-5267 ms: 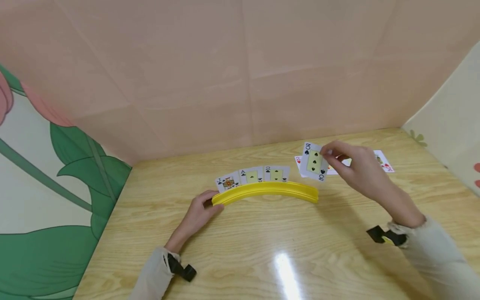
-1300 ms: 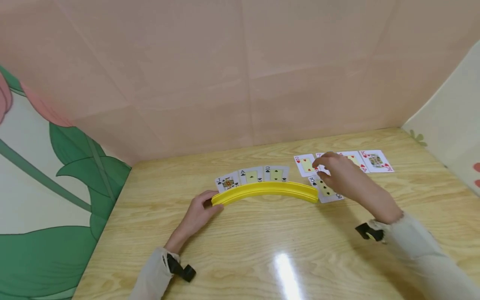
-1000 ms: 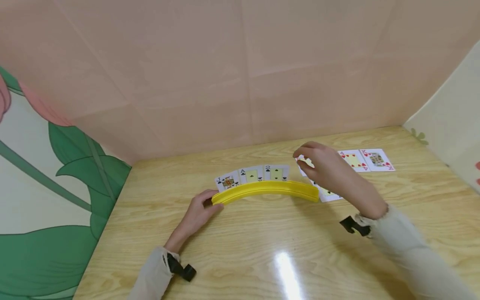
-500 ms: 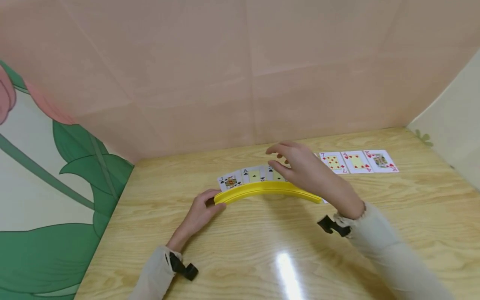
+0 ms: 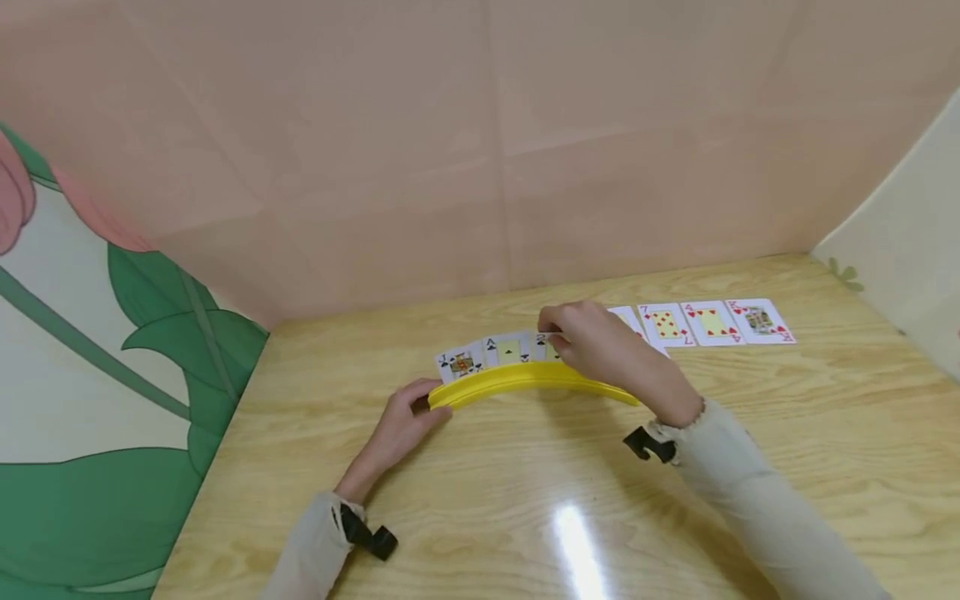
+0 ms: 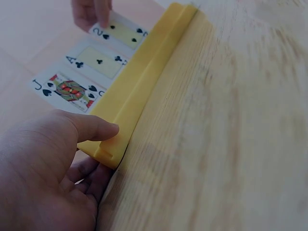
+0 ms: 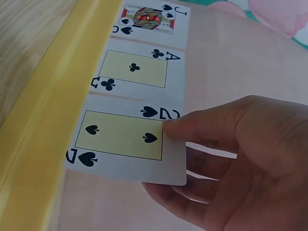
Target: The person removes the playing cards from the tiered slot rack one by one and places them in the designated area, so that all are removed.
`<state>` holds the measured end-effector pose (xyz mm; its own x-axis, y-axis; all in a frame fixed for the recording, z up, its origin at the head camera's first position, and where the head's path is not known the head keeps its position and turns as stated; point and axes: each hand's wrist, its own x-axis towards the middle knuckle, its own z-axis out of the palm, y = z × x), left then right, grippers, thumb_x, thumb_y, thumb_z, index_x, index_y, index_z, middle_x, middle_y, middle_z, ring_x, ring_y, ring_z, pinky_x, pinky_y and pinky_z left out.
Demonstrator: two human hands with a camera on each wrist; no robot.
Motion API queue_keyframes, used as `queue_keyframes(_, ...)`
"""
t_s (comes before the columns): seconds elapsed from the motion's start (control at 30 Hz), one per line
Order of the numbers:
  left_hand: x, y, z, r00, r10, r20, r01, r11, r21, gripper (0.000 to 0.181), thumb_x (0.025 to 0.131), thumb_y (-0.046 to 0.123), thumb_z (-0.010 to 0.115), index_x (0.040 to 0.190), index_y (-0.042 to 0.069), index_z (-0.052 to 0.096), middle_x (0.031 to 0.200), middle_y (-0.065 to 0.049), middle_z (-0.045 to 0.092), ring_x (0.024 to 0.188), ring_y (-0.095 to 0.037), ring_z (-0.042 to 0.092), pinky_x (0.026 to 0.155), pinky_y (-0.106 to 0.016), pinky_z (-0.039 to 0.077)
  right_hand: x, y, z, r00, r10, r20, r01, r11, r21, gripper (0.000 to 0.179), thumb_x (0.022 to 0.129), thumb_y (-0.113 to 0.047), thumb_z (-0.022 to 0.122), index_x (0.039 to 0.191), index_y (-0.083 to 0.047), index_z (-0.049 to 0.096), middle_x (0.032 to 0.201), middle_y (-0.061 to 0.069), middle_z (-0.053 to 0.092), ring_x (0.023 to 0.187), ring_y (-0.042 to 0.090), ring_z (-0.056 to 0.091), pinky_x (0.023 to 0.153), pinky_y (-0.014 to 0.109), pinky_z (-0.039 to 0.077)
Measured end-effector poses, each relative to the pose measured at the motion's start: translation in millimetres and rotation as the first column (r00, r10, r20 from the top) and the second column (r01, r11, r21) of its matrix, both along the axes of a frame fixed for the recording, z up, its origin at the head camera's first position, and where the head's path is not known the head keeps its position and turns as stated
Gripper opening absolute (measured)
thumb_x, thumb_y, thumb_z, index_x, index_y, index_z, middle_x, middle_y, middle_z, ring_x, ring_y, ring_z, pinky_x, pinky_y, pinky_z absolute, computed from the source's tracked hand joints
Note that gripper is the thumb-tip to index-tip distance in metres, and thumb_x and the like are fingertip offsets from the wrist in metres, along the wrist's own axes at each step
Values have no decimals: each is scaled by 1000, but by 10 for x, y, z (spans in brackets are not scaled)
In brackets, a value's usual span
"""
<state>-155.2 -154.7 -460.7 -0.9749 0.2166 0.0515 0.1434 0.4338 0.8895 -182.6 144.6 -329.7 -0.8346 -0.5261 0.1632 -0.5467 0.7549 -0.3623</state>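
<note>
My left hand (image 5: 397, 423), lower left of centre: thumb and fingers clamped on one end of the yellow card holder (image 5: 510, 380), which arcs across mid-frame. Firm hold here should stop it sliding. My right hand (image 5: 606, 346), right of centre: thumb in front, fingers behind, pinching the two of spades (image 7: 120, 137) near its top edge, card standing in the holder. Best moved straight, I judge, lest it nudge the ace of clubs (image 7: 132, 74) beside it. Beyond, right: row of face-up cards (image 5: 712, 323).
</note>
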Motion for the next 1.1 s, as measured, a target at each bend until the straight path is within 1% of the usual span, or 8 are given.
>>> queue_keyframes(0.13, -11, 7, 8, 1000, -8, -3, 8, 1000, 3, 32, 89, 2, 72, 121, 3, 69, 120, -10, 66, 106, -23, 60, 92, -39, 49, -16, 17, -30, 1000, 10, -9, -10, 1000, -7, 13, 91, 3, 64, 101, -2, 71, 95, 11, 73, 78, 19, 67, 70, 35, 57)
queue_keyframes(0.3, -28, -21, -13, 999, -32, -4, 32, 999, 6, 31, 89, 8, 75, 120, 10, 71, 118, -3, 67, 104, -16, 60, 90, -32, 49, -20, 32, -55, 1000, 7, -2, -7, 1000, 0, 15, 92, 3, 63, 104, -2, 71, 98, 11, 73, 80, 19, 68, 71, 36, 58)
queue_keyframes(0.4, -28, -34, -17, 999, -39, -11, 39, 999, 13, 30, 89, 10, 75, 119, 13, 72, 117, -1, 67, 102, -15, 61, 89, -33, 50, -28, 39, -65, 1000, 3, 1, -3, 1000, 9, 16, 92, 2, 63, 105, -3, 71, 100, 11, 73, 80, 18, 67, 72, 35, 58)
queue_keyframes(0.7, -11, -15, 5, 1000, -21, 8, 21, 1000, 8, 32, 89, 7, 74, 121, 9, 70, 119, -5, 66, 104, -19, 60, 89, -34, 49, -26, 63, -52, 1000, -5, 26, 5, 1000, 25, 20, 93, 2, 61, 110, -1, 71, 107, 15, 72, 82, 21, 69, 69, 34, 57)
queue_keyframes(0.73, -4, -7, 22, 1000, -23, 12, 23, 1000, 6, 32, 90, 6, 73, 122, 7, 70, 120, -7, 66, 104, -20, 60, 90, -34, 49, -25, 66, -50, 1000, -8, 28, 8, 1000, 26, 20, 93, 2, 62, 111, -1, 71, 108, 15, 72, 82, 21, 69, 69, 33, 57)
queue_keyframes(0.93, 126, 40, 337, 999, -47, 21, 47, 999, 1, 32, 90, 3, 71, 123, 1, 68, 121, -10, 66, 105, -22, 61, 90, -36, 49, -35, 59, -45, 1000, -7, 24, 6, 1000, 23, 19, 93, 3, 62, 109, -2, 71, 106, 14, 73, 79, 18, 66, 69, 33, 57)
queue_keyframes(0.97, 119, 31, 316, 999, -44, 21, 44, 999, 5, 33, 90, 3, 72, 123, 2, 68, 121, -10, 66, 105, -22, 61, 91, -37, 49, -36, 55, -45, 1000, -7, 25, 7, 1000, 22, 19, 93, 3, 62, 108, -2, 71, 105, 14, 73, 77, 17, 65, 67, 32, 56)
queue_keyframes(1.1, 27, -20, 92, 999, -37, 2, 37, 999, 10, 32, 90, 8, 74, 122, 10, 70, 121, -4, 66, 105, -19, 60, 91, -38, 49, -23, 58, -29, 999, -14, 36, 13, 1000, 27, 19, 93, 2, 61, 109, -2, 71, 106, 14, 72, 79, 18, 66, 68, 33, 56)
